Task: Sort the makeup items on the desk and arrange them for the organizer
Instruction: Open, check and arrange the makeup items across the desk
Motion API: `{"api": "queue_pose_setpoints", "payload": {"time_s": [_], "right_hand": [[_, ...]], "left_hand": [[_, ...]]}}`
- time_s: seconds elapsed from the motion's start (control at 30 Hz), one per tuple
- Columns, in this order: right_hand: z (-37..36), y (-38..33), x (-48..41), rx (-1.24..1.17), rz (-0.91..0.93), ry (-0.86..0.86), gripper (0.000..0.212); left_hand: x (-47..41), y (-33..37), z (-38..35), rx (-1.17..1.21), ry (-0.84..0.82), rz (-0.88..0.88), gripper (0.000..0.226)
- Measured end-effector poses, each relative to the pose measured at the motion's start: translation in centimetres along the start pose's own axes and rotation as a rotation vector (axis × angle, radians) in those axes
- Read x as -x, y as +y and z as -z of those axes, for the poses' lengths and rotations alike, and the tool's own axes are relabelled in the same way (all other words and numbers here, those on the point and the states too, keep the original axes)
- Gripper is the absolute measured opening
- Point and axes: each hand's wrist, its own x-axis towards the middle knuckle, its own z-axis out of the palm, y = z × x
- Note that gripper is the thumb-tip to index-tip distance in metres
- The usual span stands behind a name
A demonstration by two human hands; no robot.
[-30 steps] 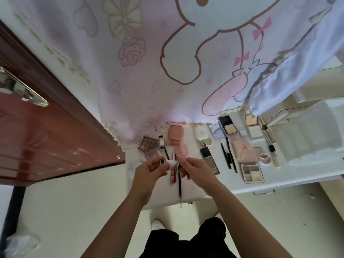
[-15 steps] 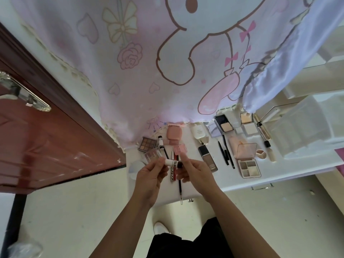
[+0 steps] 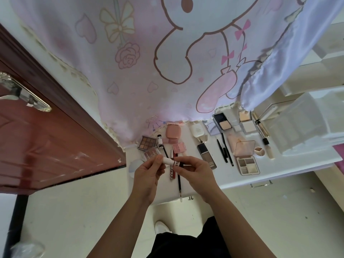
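Both my hands hold one small white tube with a dark printed end (image 3: pixel 170 161) just above the white desk (image 3: pixel 290 164). My left hand (image 3: pixel 147 172) pinches its white end; my right hand (image 3: pixel 195 170) pinches the dark end. Under them lie a red lip gloss (image 3: pixel 172 173) and a thin black brush (image 3: pixel 179 183). Around them on the desk are a brown eyeshadow palette (image 3: pixel 146 142), a pink compact (image 3: pixel 173 132), a foundation bottle (image 3: pixel 206 155), black pencils (image 3: pixel 224 149) and a grey-toned palette (image 3: pixel 248 164).
A white plastic organizer (image 3: pixel 305 131) stands at the desk's right end. A pink cartoon curtain (image 3: pixel 149 62) hangs behind the desk. A red-brown door (image 3: pixel 46 142) stands at the left. The desk's front edge runs just below my hands.
The tube has turned from nearly upright to lying level between my two hands. The camera has shifted slightly; the items on the desk have not moved.
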Motion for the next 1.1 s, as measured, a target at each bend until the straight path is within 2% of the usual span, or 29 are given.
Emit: {"api": "queue_pose_setpoints", "payload": {"time_s": [0.1, 0.23, 0.37, 0.57, 0.77, 0.83, 0.93, 1.0, 1.1], "right_hand": [[0.1, -0.2, 0.1, -0.022, -0.007, 0.002, 0.034], [0.2, -0.5, 0.3, -0.109, -0.052, 0.013, 0.019], [0.5, -0.3, 0.5, -0.139, -0.050, 0.048, 0.024], [1.0, -0.1, 0.9, -0.152, -0.027, 0.090, 0.023], [1.4, -0.2, 0.9, -0.185, -0.022, 0.094, 0.029], [1.5, 0.1, 0.7, -0.191, -0.030, 0.122, 0.032], [2.1, 0.7, 0.4, -0.323, -0.061, 0.171, 0.040], [2.8, 1.2, 0.2, -0.427, -0.110, 0.193, 0.036], [4.3, 2.0, -0.2, -0.400, -0.114, 0.243, 0.026]], "left_hand": [[0.2, 0.0, -0.2, 0.002, -0.002, 0.006, 0.023], [0.4, 0.0, -0.4, 0.005, -0.015, 0.005, 0.022], [0.5, -0.1, -0.7, 0.041, -0.009, 0.028, 0.029], [0.5, -0.2, -1.3, 0.050, 0.002, 0.031, 0.016], [0.2, -0.1, -1.5, 0.059, 0.003, 0.043, 0.014], [-0.1, -0.3, -1.5, 0.074, 0.003, 0.061, 0.018], [-0.4, -0.9, -1.8, 0.105, -0.024, 0.110, 0.018], [-0.5, -1.6, -2.2, 0.128, -0.034, 0.147, 0.013], [-0.7, -3.2, -2.9, 0.168, -0.046, 0.229, 0.018]]}}
